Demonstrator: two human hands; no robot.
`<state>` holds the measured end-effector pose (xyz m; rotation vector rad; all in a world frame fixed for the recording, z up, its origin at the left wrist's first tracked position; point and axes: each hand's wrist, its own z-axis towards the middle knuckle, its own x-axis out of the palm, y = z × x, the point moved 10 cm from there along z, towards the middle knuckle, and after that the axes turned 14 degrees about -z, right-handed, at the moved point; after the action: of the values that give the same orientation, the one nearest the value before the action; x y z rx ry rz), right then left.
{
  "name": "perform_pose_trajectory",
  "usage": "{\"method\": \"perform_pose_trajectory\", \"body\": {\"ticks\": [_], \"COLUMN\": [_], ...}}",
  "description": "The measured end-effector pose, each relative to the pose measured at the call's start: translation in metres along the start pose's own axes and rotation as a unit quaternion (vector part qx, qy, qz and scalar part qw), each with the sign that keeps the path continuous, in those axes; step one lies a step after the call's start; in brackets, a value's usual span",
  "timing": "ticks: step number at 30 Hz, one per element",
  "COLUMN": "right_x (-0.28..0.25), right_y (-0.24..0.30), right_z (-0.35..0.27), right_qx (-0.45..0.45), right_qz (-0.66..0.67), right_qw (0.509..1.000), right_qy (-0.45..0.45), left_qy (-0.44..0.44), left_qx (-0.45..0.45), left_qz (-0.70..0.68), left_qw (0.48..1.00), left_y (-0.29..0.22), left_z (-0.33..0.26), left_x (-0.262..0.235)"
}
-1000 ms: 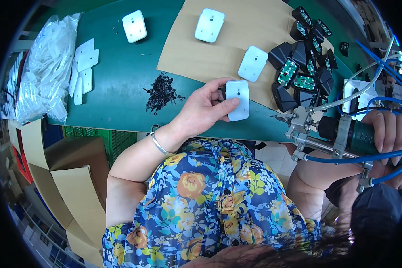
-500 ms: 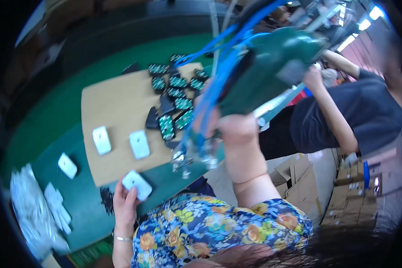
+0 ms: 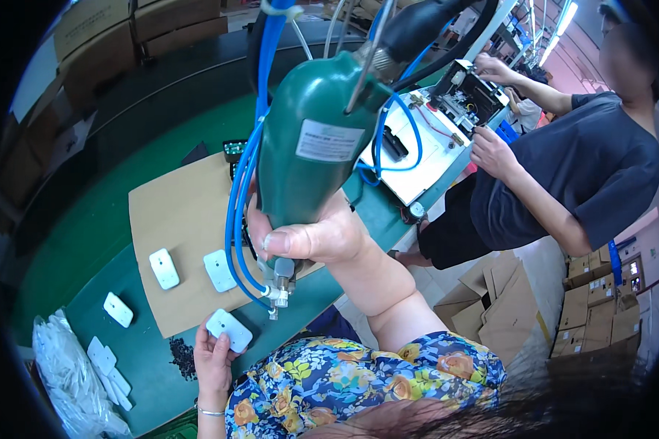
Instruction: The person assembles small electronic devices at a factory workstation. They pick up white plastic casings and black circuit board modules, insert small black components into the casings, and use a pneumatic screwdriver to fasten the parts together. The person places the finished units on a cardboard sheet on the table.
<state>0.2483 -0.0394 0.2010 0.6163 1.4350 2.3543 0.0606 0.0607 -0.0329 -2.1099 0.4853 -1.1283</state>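
Note:
My right hand grips a green pneumatic screwdriver with blue hoses, held upright close to the camera, its tip pointing down just above the table edge. My left hand holds a white rounded plastic plate flat on the green table, right under the tool's tip. Two more white plates lie on a sheet of brown cardboard beyond it. Another white plate rests on the green surface to the left.
A pile of small black screws lies by my left hand. A clear bag and a stack of white parts sit at the lower left. Another person works at a white fixture on the right. Cardboard boxes stand on the floor.
The view has swung and tilted. My right hand has brought the green screwdriver up close and over the white plate. My left hand still holds that plate.

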Motion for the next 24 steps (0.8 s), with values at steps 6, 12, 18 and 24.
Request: {"method": "perform_pose_trajectory", "body": {"ticks": [6, 12, 18, 24], "right_x": [-0.029, 0.005, 0.012, 0.031], "right_y": [-0.01, 0.012, 0.006, 0.003], "right_z": [-0.031, -0.002, 0.003, 0.01], "right_qx": [0.049, -0.07, -0.058, -0.001], "right_qz": [-0.19, 0.009, 0.007, 0.088], "right_qw": [0.967, 0.989, 0.989, 0.985], "right_qy": [-0.161, 0.131, 0.133, 0.151], "left_qy": [-0.047, 0.018, 0.017, 0.032], "left_qx": [0.008, -0.015, -0.009, -0.007], "left_qz": [0.042, -0.029, -0.02, -0.029], "left_qw": [0.998, 0.999, 1.0, 0.999], "left_y": [0.004, 0.004, 0.009, 0.011], "left_z": [0.001, 0.001, 0.009, 0.013], "left_x": [-0.021, 0.004, 0.002, 0.002]}}
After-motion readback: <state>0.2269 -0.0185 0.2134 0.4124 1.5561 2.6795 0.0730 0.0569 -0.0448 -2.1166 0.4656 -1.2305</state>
